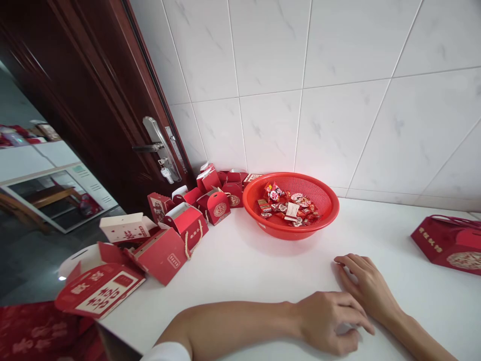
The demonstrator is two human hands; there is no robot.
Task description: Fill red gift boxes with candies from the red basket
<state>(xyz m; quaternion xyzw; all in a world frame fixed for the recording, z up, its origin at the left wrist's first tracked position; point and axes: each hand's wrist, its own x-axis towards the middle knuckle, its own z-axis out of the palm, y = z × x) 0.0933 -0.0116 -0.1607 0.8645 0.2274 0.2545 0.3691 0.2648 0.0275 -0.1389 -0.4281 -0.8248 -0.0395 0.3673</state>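
My left hand (332,321) rests low over the white tabletop (233,271), fingers loosely bent and apart, holding nothing. Just beyond it my right hand (363,281) lies on the tabletop, empty, with a gap between thumb and fingers. The two hands are close together near the right wrist; whether they touch I cannot tell. In front of them, against the wall, stands a red plastic colander basket (328,216). Wrapped candies (275,193) and small red-and-white packets lie inside, with a pale card-like piece (292,211) on top.
Several red gift boxes crowd the left side, including an open box (108,293) at the table edge and a box with rope handles (191,228). Another dark red box (447,245) sits at far right. A brown door (93,90) stands left of the tiled wall (270,120).
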